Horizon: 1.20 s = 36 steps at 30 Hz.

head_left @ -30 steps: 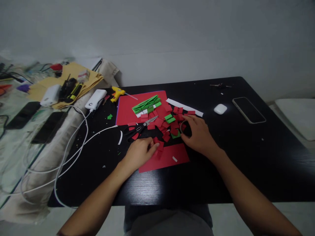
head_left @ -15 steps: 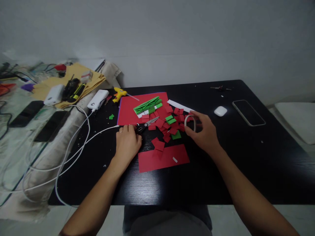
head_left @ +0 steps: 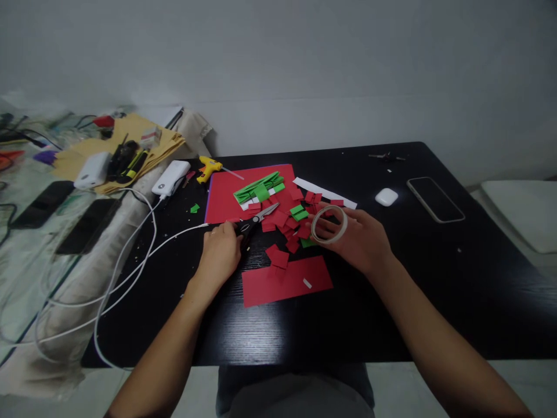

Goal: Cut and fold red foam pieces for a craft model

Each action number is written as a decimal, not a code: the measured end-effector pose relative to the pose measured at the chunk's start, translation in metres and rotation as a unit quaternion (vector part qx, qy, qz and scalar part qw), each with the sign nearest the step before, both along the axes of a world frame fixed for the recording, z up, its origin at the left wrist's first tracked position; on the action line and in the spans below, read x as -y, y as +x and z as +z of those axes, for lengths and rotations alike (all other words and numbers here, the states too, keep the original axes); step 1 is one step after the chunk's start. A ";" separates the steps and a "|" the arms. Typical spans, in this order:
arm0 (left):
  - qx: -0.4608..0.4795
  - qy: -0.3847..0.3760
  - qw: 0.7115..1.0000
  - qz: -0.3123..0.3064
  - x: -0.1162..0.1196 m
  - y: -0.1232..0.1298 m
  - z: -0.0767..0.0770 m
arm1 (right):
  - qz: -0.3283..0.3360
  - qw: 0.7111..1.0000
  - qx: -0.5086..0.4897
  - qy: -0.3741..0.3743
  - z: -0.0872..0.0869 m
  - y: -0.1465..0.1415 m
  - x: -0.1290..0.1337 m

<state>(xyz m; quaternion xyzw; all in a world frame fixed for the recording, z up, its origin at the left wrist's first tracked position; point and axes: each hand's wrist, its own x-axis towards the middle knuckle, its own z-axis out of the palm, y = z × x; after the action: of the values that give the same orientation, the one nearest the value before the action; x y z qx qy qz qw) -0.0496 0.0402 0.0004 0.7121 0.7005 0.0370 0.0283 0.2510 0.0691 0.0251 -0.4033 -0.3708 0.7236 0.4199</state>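
My right hand (head_left: pixel 359 238) has its palm turned up and holds a thin pale tape roll (head_left: pixel 329 224) at the fingers, over the right edge of a heap of small folded red paper pieces (head_left: pixel 279 218). My left hand (head_left: pixel 221 248) rests on the table at the handles of black-handled scissors (head_left: pixel 261 216); its fingertips are partly hidden, so its grip is unclear. The blades lie on the red pieces. Below the heap is a red paper strip (head_left: pixel 287 281) with a small white scrap (head_left: pixel 307 283). Folded green strips (head_left: pixel 260 187) lie on the large red sheet (head_left: pixel 221 194).
A yellow glue gun (head_left: pixel 209 168) and a white power bank (head_left: pixel 171 177) with cables are at the back left. On the right lie a white earbud case (head_left: pixel 386 197), a phone (head_left: pixel 436 200) and keys (head_left: pixel 386 157). A white strip (head_left: pixel 326 193) is behind the heap.
My right hand has turned palm up, and the tape roll has tilted and moved slightly left. My left hand has shifted slightly, showing more of the scissor handles. The whole view has moved slightly.
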 end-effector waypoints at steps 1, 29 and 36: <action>0.015 0.004 1.000 -0.002 0.000 -0.001 -0.001 | 0.003 1.000 -0.019 -0.008 0.000 -0.001 0.001; 0.274 0.026 0.960 -0.050 0.013 0.016 0.011 | -0.011 0.945 0.148 0.292 -0.020 -0.018 0.023; 0.336 -0.016 0.940 -0.065 0.020 0.020 0.016 | -0.024 0.932 0.196 0.304 -0.021 -0.018 0.022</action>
<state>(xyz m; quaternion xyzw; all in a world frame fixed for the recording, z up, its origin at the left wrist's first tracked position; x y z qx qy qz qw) -0.0293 0.0205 0.0168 0.7019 0.6027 0.2606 0.2758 0.2330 0.0471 0.0037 -0.3988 -0.6385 0.4721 0.4586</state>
